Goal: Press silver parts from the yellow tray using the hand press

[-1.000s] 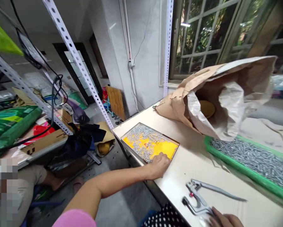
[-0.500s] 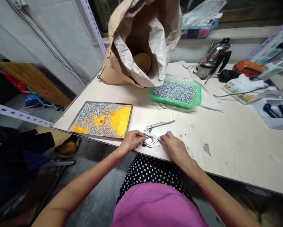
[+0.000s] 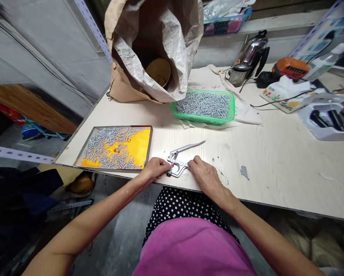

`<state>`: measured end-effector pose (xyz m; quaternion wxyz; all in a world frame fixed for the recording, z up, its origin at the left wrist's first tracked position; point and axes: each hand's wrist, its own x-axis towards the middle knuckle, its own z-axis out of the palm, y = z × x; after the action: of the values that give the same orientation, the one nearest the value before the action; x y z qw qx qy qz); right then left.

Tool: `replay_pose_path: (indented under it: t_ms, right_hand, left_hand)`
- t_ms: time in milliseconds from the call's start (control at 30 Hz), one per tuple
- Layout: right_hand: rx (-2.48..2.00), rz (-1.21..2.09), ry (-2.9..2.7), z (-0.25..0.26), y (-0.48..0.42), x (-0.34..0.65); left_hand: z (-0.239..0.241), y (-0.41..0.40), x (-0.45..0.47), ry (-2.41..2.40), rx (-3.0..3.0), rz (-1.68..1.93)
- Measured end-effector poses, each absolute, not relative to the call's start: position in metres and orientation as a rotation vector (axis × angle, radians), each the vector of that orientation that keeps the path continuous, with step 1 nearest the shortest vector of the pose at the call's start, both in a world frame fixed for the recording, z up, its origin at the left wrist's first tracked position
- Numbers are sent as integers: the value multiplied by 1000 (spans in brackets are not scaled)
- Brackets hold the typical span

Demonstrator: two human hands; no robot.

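A pair of silver hand pliers with a spring and a curved open frame lies near the table's front edge, its upper handle raised to the right. My left hand is closed in a pinch at the red-marked jaw end; whatever sits between the fingertips is too small to make out. At the other side, my right hand has its fingers closed on the end of the lower handle. Left of the pliers, small silver metal pins lie scattered over a shallow tray with a yellow bottom.
Behind the pliers is a green basket full of similar pins. A large open paper sack stands at the back left, with a round container inside. A metal kettle, an orange tool battery and a white box sit at right.
The head view has shifted, so the table's things appear further left. Both hands keep nearly the same hold at the pliers, which show no clear movement.
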<state>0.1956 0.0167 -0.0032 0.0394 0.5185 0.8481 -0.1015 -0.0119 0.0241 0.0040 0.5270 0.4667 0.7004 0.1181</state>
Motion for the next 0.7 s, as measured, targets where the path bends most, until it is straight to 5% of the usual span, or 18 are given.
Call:
replay_pose_path:
  t_ms: [700]
  right_hand:
    - [1492,-390,2755,-4,55,220]
  left_hand:
    - [5,33,-10,1618,1162,92]
